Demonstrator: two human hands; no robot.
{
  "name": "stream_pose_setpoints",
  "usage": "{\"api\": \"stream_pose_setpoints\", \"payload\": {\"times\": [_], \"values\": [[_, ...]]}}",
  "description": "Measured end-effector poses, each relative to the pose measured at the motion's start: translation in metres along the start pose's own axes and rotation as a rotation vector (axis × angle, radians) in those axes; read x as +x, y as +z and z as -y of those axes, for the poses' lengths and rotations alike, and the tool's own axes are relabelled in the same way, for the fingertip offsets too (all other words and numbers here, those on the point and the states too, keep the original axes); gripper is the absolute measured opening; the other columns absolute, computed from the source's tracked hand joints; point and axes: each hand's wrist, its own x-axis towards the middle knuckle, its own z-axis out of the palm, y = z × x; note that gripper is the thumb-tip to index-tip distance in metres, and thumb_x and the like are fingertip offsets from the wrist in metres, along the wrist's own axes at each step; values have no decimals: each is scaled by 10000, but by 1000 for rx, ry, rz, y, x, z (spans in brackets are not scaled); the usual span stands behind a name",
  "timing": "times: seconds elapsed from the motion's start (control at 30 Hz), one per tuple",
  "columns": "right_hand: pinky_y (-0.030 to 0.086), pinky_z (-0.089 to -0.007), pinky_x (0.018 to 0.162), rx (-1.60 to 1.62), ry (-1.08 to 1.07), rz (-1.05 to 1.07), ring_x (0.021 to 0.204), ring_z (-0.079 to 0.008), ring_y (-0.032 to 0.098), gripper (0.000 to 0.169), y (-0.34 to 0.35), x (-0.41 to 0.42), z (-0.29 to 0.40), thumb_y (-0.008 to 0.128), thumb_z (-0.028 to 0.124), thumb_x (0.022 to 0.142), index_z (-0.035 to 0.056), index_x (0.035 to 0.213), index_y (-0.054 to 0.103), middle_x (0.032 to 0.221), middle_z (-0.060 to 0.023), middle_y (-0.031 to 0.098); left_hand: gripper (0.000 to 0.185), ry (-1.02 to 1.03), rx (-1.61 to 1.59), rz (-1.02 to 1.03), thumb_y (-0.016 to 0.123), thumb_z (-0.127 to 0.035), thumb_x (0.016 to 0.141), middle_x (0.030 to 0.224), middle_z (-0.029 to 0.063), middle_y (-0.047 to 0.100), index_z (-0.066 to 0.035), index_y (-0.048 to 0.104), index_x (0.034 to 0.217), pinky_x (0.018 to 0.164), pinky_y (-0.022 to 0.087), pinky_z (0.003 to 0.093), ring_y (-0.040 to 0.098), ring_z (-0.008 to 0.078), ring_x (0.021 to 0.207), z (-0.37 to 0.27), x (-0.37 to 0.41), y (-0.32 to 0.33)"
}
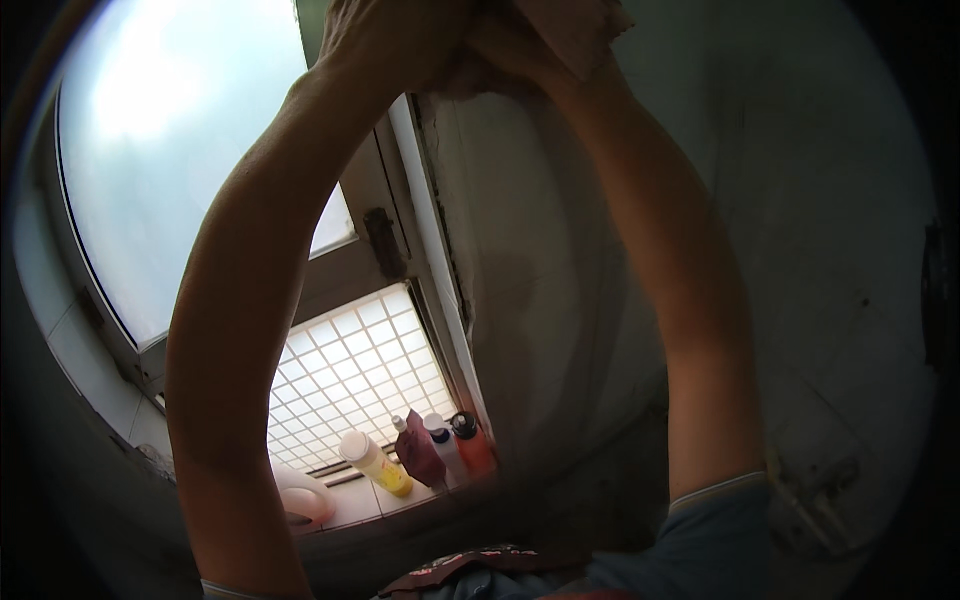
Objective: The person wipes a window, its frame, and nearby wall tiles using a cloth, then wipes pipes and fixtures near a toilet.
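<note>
Both of my bare arms reach up to the top of the view, where the hands come close together in shadow. My left hand (397,37) shows its back and wrist; its fingers are lost in the dark and past the top edge. Beside it, my right hand (514,52) is dim, with its fingers hidden. A pinkish cloth (574,34) lies over the right hand and wrist, and a dark pinkish fold shows beneath the hands. How either hand grips the cloth cannot be made out.
A frosted window (180,172) with a dark latch (385,241) is at left, above a gridded pane (367,360). On the tiled sill (356,504) stand a yellow-and-white bottle (377,465), a maroon pouch (420,454), a white bottle (448,454), a red bottle (474,446) and a pink jug (307,502).
</note>
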Motion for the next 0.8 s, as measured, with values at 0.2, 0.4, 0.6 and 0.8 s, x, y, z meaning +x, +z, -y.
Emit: {"api": "stream_pose_setpoints", "payload": {"times": [0.2, 0.4, 0.6, 0.8], "values": [[414, -369, 1039, 62, 25, -14, 1203, -315, 528, 523, -16, -36, 6, 647, 227, 906, 26, 1355, 470, 1321, -154, 532, 494, 259, 402, 159, 553, -308, 913, 1246, 276, 562, 57, 585, 1244, 1109, 284, 574, 434, 457, 1255, -22, -25, 1], [403, -374, 1058, 395, 65, -76, 1223, -333, 520, 541, -35, -133, 14, 644, 227, 903, 25, 1374, 469, 1344, -164, 526, 530, 253, 325, 457, 604, -404, 859, 1304, 226, 585, -12, 667, 1210, 1163, 244, 531, 425, 423, 1323, -77, -104, 8], [376, -409, 1115, 89, 414, -24, 1285, -366, 495, 548, -48, -287, 76, 601, 194, 920, 22, 1416, 443, 1402, -193, 499, 753, 310, 66, 450, 700, -614, 713, 1364, 115, 552, -87, 656, 1249, 1155, 225, 521, 381, 387, 1377, -121, -242, 25], [412, -388, 1110, -299, 5, 48, 1280, -329, 501, 462, -52, -172, 96, 619, 183, 905, 22, 1329, 530, 1356, -155, 542, 690, 69, -128, 383, 665, -483, 839, 1393, 187, 509, -75, 528, 1378, 1186, 204, 553, 401, 387, 1374, -93, -185, -17]]}}
